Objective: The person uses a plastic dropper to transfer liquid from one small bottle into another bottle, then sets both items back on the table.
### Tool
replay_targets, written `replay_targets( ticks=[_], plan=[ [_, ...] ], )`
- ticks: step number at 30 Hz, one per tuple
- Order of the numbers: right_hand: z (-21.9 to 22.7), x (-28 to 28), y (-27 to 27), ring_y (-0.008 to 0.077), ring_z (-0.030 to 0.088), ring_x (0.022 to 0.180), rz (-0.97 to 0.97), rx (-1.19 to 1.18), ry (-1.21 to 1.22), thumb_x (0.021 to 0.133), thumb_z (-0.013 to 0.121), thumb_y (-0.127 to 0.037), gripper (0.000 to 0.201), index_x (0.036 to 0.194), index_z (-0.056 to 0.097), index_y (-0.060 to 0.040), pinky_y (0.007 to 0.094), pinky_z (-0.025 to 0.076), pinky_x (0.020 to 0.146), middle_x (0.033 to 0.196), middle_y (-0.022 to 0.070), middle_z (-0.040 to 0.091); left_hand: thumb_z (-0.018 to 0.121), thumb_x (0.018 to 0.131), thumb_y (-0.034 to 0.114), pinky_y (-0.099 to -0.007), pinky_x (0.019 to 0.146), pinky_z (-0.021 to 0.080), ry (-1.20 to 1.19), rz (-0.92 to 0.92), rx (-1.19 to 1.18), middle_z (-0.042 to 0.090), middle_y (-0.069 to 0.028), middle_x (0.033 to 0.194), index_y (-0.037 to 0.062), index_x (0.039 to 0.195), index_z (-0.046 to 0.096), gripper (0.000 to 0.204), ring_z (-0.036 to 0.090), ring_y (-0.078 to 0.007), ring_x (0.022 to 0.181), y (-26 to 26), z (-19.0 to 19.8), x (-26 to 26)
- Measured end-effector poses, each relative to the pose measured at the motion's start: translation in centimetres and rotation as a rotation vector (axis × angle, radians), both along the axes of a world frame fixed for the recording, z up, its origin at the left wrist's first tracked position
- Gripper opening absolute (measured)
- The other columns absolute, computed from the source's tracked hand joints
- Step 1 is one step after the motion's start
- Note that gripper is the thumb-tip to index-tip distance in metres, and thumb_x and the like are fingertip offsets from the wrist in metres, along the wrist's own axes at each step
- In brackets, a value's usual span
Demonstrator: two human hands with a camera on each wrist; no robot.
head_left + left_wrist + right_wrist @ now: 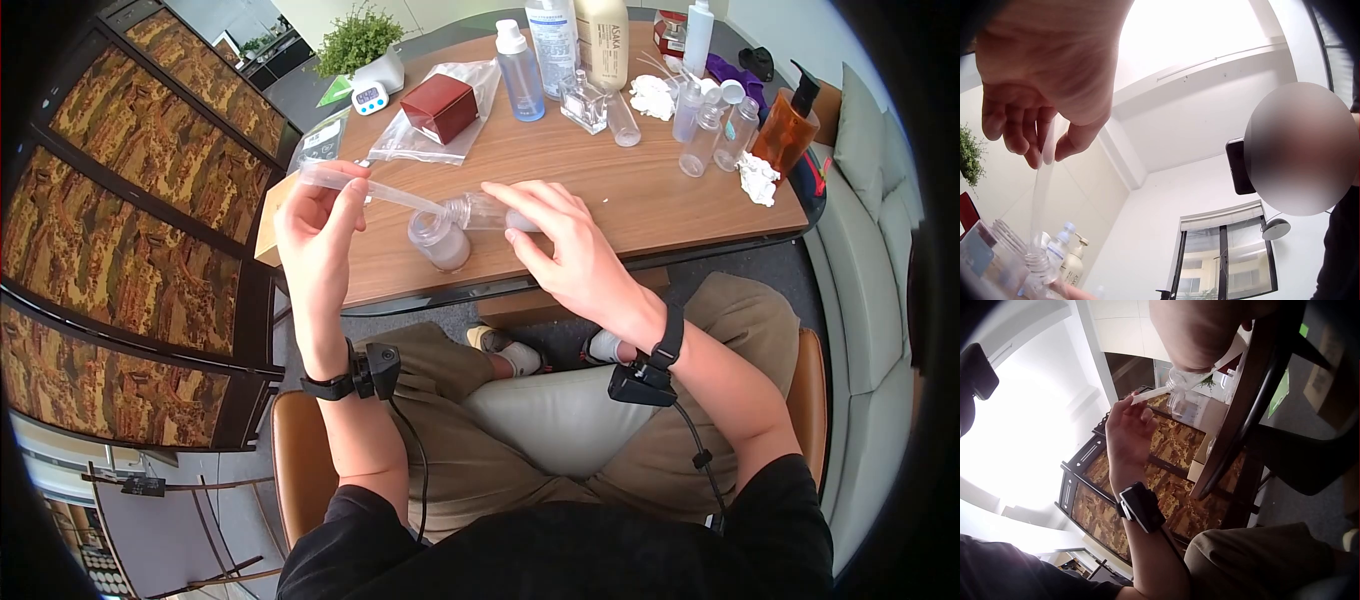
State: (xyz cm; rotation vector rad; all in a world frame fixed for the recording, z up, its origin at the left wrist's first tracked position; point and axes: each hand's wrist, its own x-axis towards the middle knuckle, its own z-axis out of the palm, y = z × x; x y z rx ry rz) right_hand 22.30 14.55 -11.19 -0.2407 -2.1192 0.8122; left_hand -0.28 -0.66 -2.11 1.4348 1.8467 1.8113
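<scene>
My left hand [318, 235] pinches a translucent plastic dropper [395, 194] near its upper end, between thumb and fingers. The dropper [1039, 206] slants down, its lower end at the threaded mouth of a small clear bottle [482, 212]. My right hand [572, 245] grips that bottle, tilted nearly onto its side with the mouth toward the left; the palm and fingers hide part of it. Under the bottle's mouth stands an uncapped clear wide-mouthed jar [452, 250], upright near the table's front edge. In the right wrist view the jar [1189, 411] shows close below the bottle's neck.
Farther back on the wooden table [560, 165] are a dark red box [440, 108] on a plastic bag, a timer [369, 98] and a potted plant [360, 45]. Several bottles stand behind, including an amber pump bottle [785, 125]. Crumpled tissue [757, 180] lies at the right.
</scene>
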Motion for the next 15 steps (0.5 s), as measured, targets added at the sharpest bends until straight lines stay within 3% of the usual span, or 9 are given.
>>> replay_targets(
  ticks=[15],
  plan=[
    [0.03,0.02,0.03,0.0341,0.063,0.117,0.004,-0.004,0.004,0.100,0.067,-0.003,0.048,0.148,0.066,-0.0045,0.0468,0.047,0.108,0.124,0.0137,0.069,0.076,0.104,0.008,-0.0219,0.066,0.042,0.006,-0.003,-0.032,0.070,0.0020,0.095,0.0001,0.113,0.077,0.011,0.055,-0.0040,0.073,0.00,0.11,0.13]
  ],
)
